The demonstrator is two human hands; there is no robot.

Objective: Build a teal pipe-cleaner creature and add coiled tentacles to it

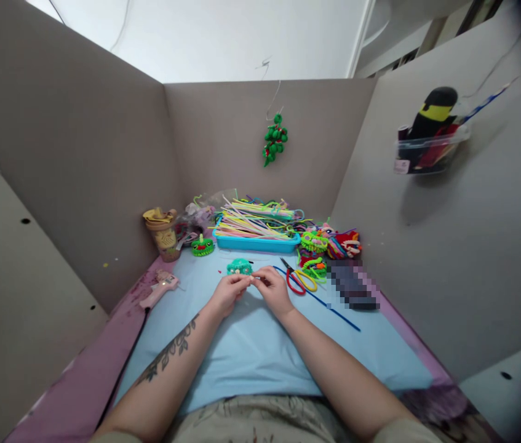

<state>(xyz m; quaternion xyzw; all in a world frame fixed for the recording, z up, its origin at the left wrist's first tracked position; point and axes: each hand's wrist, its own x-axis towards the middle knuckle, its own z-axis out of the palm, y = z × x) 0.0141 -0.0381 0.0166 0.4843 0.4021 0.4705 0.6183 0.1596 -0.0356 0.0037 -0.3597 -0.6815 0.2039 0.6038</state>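
Observation:
My left hand [229,294] and my right hand [275,290] meet over the middle of the blue cloth [255,351]. Thumbs and fingertips are pinched together at one spot, and whatever is between them is too small to make out. Just beyond the fingers lies a fuzzy turquoise pipe-cleaner figure [238,266] with small round pale details. Right of my right hand rests a pair of scissors [306,282] with red and yellow handles, blades parted. A dark blue pipe cleaner [334,309] runs diagonally past them.
A blue tray [255,245] heaped with pipe cleaners stands at the back, near a green figure [202,246]. Left are a brown cup [165,237] and a pink glue gun [161,290]. A blurred dark object [353,286] lies right. A green ornament [275,141] hangs behind.

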